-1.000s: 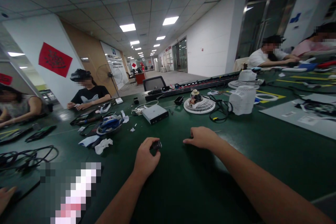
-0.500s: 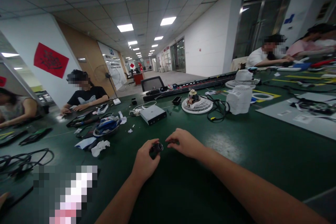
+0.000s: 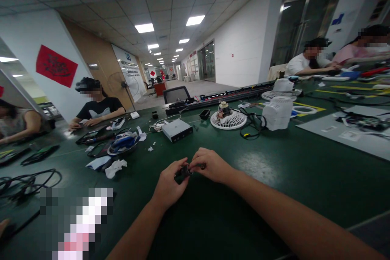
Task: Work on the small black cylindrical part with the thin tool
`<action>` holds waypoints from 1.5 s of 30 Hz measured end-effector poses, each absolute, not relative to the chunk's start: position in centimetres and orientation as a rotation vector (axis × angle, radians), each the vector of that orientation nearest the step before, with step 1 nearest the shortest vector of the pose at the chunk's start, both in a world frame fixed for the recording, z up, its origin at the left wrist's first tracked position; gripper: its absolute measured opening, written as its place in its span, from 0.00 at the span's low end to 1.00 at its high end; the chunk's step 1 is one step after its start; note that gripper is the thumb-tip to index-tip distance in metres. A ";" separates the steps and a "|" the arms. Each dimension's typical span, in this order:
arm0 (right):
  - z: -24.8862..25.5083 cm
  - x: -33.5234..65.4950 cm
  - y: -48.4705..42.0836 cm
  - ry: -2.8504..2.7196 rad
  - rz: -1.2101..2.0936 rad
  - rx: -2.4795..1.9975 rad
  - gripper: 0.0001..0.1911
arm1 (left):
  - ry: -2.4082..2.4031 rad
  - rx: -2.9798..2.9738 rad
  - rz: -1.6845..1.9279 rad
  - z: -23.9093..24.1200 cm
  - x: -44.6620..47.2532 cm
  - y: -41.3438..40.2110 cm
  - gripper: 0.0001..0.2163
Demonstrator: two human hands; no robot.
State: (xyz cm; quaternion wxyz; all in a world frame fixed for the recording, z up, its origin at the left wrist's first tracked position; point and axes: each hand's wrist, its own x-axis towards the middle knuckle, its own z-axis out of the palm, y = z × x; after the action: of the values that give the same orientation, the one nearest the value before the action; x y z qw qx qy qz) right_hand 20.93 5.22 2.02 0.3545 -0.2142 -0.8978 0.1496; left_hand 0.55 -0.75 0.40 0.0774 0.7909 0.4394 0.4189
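Observation:
My left hand (image 3: pixel 170 183) is closed around a small black cylinder (image 3: pixel 183 172), whose round open-looking end points right. Against that end, the fingertips of my right hand (image 3: pixel 211 165) are pinched together. A small dark bit shows by the right fingers, too small to name. Both hands are above the green tabletop (image 3: pixel 213 215). Beyond them lies a silver optical disc drive (image 3: pixel 177 131), and behind it to the right a white fan grille with a motor on top (image 3: pixel 227 118).
To the left lie a blue-and-white bundle (image 3: pixel 123 144), crumpled white paper (image 3: pixel 115 168) and black cables (image 3: pixel 30 183). White plastic housing (image 3: pixel 277 113) stands at the right, near a grey panel (image 3: pixel 350 130) with a circuit board. Co-workers sit at the far left and far right.
The right hand has moved left, and its fingertips now meet the end of the black cylinder. The left hand has kept its hold, almost in place. The view has shifted slightly.

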 end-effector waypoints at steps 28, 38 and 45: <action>2.7 21.0 4.5 -2.331 0.424 -0.939 0.09 | 1.250 2.629 1.051 0.3 0.3 -0.8 0.25; 3.3 20.9 4.8 -1.849 0.459 -0.845 0.08 | 1.519 2.348 1.277 -0.2 -0.3 0.1 0.25; 3.2 21.0 4.2 -1.742 0.674 -0.586 0.17 | 1.538 2.294 1.319 -0.2 -0.4 0.1 0.26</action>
State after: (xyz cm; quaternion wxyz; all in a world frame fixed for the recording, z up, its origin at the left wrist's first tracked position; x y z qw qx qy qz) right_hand 21.02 4.19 3.24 0.5579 -0.2484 -0.7386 0.2855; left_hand -0.36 0.10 -0.18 0.0406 0.7489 0.5021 0.4306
